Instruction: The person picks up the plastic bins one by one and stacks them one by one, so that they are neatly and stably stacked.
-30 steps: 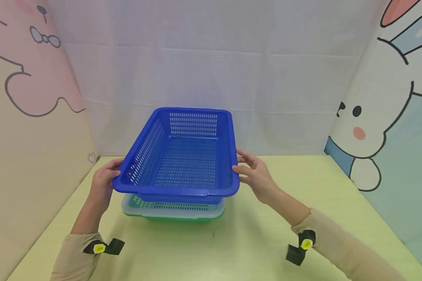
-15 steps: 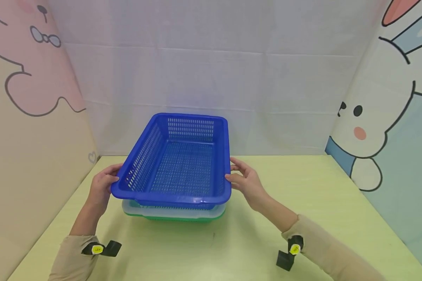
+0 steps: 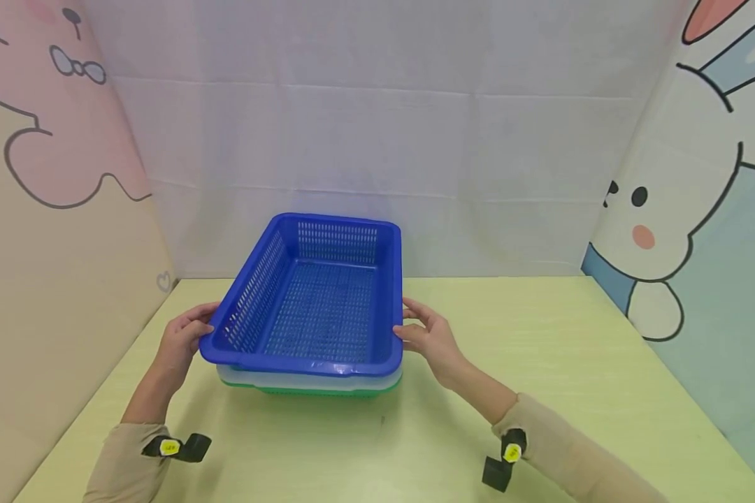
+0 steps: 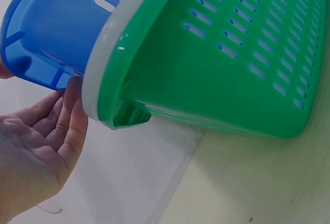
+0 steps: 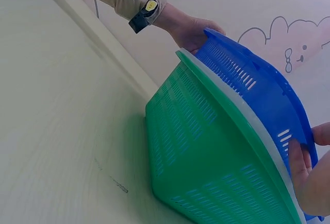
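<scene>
A blue plastic basket (image 3: 327,307) with slotted walls sits partly down inside a white basket (image 3: 327,381), its rim still above the white one. Under both, a green basket (image 4: 206,69) stands on the table, the white rim resting on its rim. My left hand (image 3: 179,342) pinches the blue rim at the near left, thumb on top and fingers beneath. On the opposite side my right hand (image 3: 434,346) holds the blue rim the same way. In the right wrist view, fingers (image 5: 298,162) touch the blue wall below its rim.
The pale yellow-green table (image 3: 541,349) extends to both sides and in front of the stack. A white cloth backdrop (image 3: 377,126) hangs behind. Cartoon-printed panels (image 3: 679,230) stand at the left and right.
The blue basket has come down and slightly left into the white basket, with both hands moving along on its rim. The white and green baskets have stayed in place.
</scene>
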Demonstrator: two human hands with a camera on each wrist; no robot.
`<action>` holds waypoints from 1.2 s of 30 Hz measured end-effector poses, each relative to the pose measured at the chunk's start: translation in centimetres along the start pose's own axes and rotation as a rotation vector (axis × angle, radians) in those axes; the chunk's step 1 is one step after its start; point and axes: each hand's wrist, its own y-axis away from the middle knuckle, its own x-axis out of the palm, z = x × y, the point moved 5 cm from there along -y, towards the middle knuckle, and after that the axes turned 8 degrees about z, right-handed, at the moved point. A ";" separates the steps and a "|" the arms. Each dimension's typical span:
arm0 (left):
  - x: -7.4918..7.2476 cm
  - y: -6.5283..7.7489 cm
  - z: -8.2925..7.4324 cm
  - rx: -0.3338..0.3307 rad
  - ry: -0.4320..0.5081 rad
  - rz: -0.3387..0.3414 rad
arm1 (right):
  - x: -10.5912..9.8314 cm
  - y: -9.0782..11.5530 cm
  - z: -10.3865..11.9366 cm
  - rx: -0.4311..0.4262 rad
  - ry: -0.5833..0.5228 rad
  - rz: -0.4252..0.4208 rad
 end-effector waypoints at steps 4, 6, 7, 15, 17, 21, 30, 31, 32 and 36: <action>-1.1 -0.4 2.2 -0.028 0.020 0.026 | -0.1 0.2 -0.3 -0.002 0.003 -0.003; -1.3 -0.5 2.9 -0.037 0.023 0.036 | -0.1 0.2 -0.4 -0.004 0.003 0.000; -1.4 -0.5 3.1 -0.041 0.026 0.041 | -0.1 0.3 -0.4 -0.004 0.003 0.002; -0.4 0.2 1.9 -0.088 0.012 0.034 | 0.0 0.4 -0.8 0.007 0.024 0.013; -0.4 0.3 2.2 -0.097 0.005 0.036 | 0.0 0.5 -0.8 0.010 0.034 0.005; -0.5 0.3 2.5 -0.087 0.018 0.051 | 0.0 0.6 -0.7 0.009 0.060 -0.015; -0.6 0.8 2.9 -0.082 0.051 0.081 | -0.1 0.5 -0.8 0.002 0.119 -0.031; -0.6 0.8 3.0 -0.084 0.050 0.081 | -0.2 0.5 -0.8 0.008 0.125 -0.030; -0.6 0.8 3.0 -0.086 0.046 0.080 | -0.2 0.6 -0.9 0.018 0.130 -0.029; -0.7 0.8 3.2 -0.107 0.031 0.062 | -0.4 0.6 -1.1 0.042 0.133 -0.021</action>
